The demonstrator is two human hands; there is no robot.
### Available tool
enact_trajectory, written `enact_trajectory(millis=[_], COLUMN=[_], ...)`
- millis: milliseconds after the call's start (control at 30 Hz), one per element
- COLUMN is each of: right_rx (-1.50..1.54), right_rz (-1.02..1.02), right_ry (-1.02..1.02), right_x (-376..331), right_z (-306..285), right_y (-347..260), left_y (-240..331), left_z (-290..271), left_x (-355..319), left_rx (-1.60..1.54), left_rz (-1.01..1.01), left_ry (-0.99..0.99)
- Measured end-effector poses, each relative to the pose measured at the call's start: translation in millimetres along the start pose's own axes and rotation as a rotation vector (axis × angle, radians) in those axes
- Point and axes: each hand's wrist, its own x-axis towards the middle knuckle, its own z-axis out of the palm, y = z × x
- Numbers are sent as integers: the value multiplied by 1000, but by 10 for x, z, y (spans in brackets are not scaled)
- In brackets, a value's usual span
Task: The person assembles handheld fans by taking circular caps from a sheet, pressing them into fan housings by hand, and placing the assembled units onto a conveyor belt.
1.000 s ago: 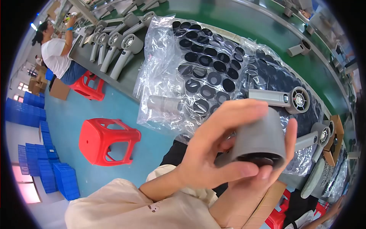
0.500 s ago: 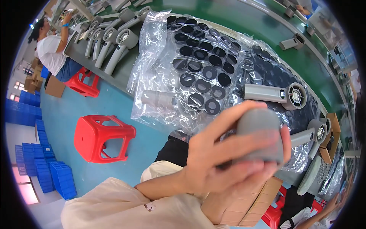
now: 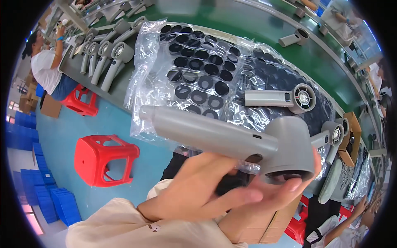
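I hold a grey hair-dryer housing (image 3: 231, 138) up close to the camera. Its long handle points to the left and its round head sits at the right, open end down. My left hand (image 3: 198, 192) reaches across from the left, fingers under the head near a black part. My right hand (image 3: 273, 198) cups the head from below, thumb up along its right side.
A clear bag of black round parts (image 3: 194, 74) lies on the green bench (image 3: 264, 25), with another grey housing (image 3: 281, 98) beside it and several more at upper left (image 3: 111, 62). A red stool (image 3: 103, 159), blue crates (image 3: 53, 202) and a seated co-worker (image 3: 45, 70) are at left.
The housing has been turned: its handle, earlier hidden behind my hands, now sticks out to the left, and the head has swung to the right.
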Motion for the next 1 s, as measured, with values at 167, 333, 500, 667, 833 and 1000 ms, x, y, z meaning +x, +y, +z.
enact_trajectory(millis=[167, 333, 500, 667, 833, 1000], right_rx=[147, 217, 436, 363, 295, 107], right_rz=[95, -30, -139, -100, -89, -35], right_ry=[43, -178, -306, -244, -300, -171], right_x=[-213, -272, -250, -235, -216, -281], right_z=[251, 216, 289, 313, 323, 271], right_y=[-58, 57, 244, 155, 95, -36], left_y=[-100, -141, -303, -274, -216, -288], left_z=[308, 520, 517, 616, 420, 388], left_x=[102, 135, 185, 196, 137, 77], left_rx=[-624, -975, -959, -1168, -725, -639], left_rz=[48, 107, 534, 498, 303, 297], left_ry=[253, 537, 410, 440, 552, 532])
